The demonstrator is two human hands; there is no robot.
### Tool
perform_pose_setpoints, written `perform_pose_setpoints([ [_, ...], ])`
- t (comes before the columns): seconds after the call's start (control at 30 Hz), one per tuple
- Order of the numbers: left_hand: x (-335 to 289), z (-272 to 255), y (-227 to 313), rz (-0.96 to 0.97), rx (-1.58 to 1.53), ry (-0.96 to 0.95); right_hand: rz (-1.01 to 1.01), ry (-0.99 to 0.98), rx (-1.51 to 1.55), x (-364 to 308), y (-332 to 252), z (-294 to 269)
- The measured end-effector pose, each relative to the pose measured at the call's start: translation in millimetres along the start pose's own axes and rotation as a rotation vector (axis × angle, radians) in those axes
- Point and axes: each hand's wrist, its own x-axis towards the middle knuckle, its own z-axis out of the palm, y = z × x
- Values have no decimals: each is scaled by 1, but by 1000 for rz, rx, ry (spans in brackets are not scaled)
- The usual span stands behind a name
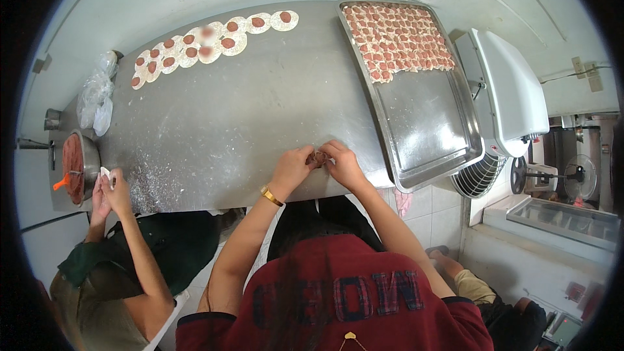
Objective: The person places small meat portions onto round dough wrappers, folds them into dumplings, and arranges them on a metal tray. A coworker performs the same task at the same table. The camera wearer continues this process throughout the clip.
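Observation:
Between my two hands, close to the front edge of the steel table (260, 110), is a small meat-filled dumpling (317, 158) in a thin wrapper. My left hand (296, 168), below a gold wristwatch, has its fingers closed round the dumpling's left side. From the other side my right hand (344, 164) pinches it, partly hiding it. Toward the far left lie overlapping pale round wrappers (285, 21), each with a lump of pink meat filling. On the right a large metal tray (422, 136) holds tight rows of open-topped dumplings (396, 36) in its far part.
At the left edge stands a metal bowl (91, 159) of pink filling with an orange-handled tool (62, 182). A co-worker's hands (110, 192) hold a pale wrapper beside it. Plastic bags (96, 97) lie behind. A white machine (507, 91) stands right of the tray.

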Motion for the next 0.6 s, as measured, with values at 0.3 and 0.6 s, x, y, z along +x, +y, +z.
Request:
perform_pose_setpoints([
  [0.3, -7, 0, -1, -12, -68, 67, 59, -1, -122, -4, 3, -11],
  [0.6, 1, 4, -2, -66, -164, -46, 58, 71, -46, -3, -2, -8],
])
